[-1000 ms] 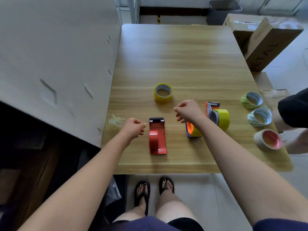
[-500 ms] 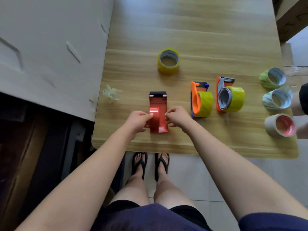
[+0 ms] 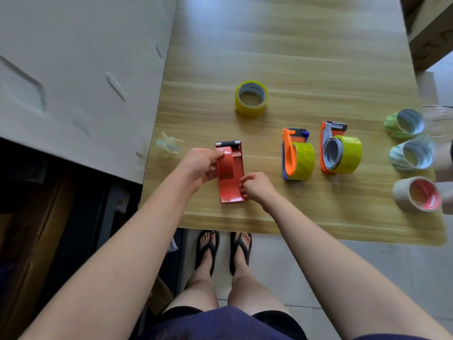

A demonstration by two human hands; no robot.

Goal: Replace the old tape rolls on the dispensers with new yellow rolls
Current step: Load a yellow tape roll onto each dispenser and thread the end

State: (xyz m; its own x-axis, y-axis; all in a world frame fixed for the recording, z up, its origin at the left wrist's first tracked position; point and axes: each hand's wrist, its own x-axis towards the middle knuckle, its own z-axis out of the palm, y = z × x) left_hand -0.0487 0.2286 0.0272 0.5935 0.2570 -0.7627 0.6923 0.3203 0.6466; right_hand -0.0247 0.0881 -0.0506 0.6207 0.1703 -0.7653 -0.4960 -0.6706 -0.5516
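Wooden table [image 3: 294, 57]: red dispenser [image 3: 230, 190] lies lengthwise, cutter end pointing away.

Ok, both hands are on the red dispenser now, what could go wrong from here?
1. Your left hand grips the hub of the red dispenser while your right hand pinches its near end; a hard tug could make it slip or tip.
2. The loose yellow roll lies beyond it, so you must free a hand.
3. The red-cored roll sits near the right edge of the table and could be knocked off.
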